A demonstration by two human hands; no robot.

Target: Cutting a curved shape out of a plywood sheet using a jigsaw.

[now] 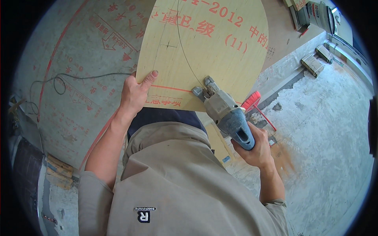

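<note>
A pale yellow wooden board (204, 59) with red printing and pencil marks lies in front of me. My left hand (136, 91) grips its near left edge, thumb on top and the other fingers hidden underneath. In my right hand (258, 146) is an electric jigsaw (224, 110) with a grey metal head and a blue body, my fingers wrapped round its rear. The saw's forked base plate rests on the board near its front edge. A thin dark curved line runs from the board's far edge to the saw's front; whether drawn or cut, I cannot tell. The blade is hidden.
At left, a greyish printed sheet (75, 114) carries a looped dark cable (60, 84). A red brush (252, 101) is beyond the saw, by the rough floor (315, 145). Metal cans (312, 65) stand far right; a brown worktop (291, 31) extends behind the board.
</note>
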